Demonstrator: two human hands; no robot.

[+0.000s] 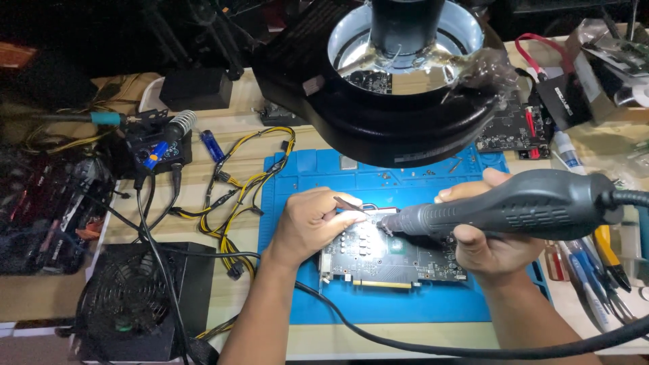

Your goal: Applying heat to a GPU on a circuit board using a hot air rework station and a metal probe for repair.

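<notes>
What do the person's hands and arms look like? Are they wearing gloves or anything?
No gloves. The left hand and the right hand are both bare, with no rings, watch or bracelets showing. Both forearms are bare too, with no sleeves in view.

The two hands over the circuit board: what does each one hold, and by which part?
The right hand holds the hot-air handpiece around its grey grip, nozzle over the circuit board. The left hand pinches tweezers near their middle.

Circuit board [385, 260] partly under hands
</notes>
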